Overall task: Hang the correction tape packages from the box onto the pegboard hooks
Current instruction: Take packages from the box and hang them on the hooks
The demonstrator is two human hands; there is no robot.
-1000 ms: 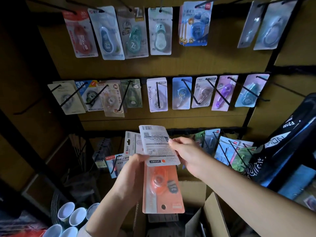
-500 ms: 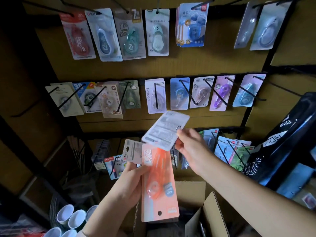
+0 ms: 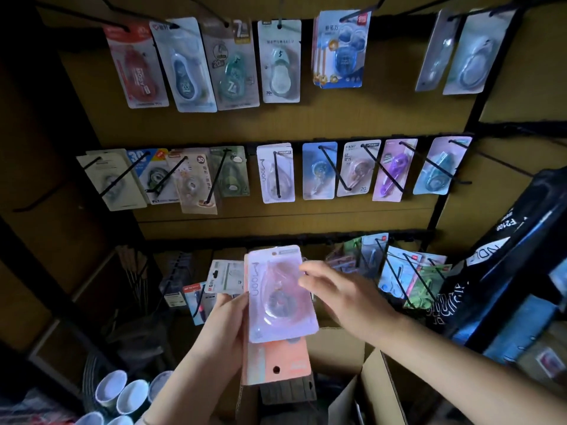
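My left hand (image 3: 221, 326) grips a small stack of correction tape packages in front of the pegboard (image 3: 337, 121). On top lies a pale pink package (image 3: 277, 297), face up, with an orange package (image 3: 285, 361) under it. My right hand (image 3: 343, 297) is beside the pink package, its straight fingertips touching the upper right edge. A white package of the same design (image 3: 276, 174) hangs on a middle-row hook. The open cardboard box (image 3: 340, 348) stands below my hands.
Three rows of black hooks carry hanging packages, the lowest row (image 3: 408, 277) just right of my hands. A bare hook (image 3: 40, 199) sticks out at the middle left. Paper cups (image 3: 122, 391) stand at the lower left, and a black bag (image 3: 506, 256) hangs at the right.
My right hand lifted the top package off the stack, turned it from its white printed back to its pink front, and laid it back on the orange package. The right-hand grip has loosened.
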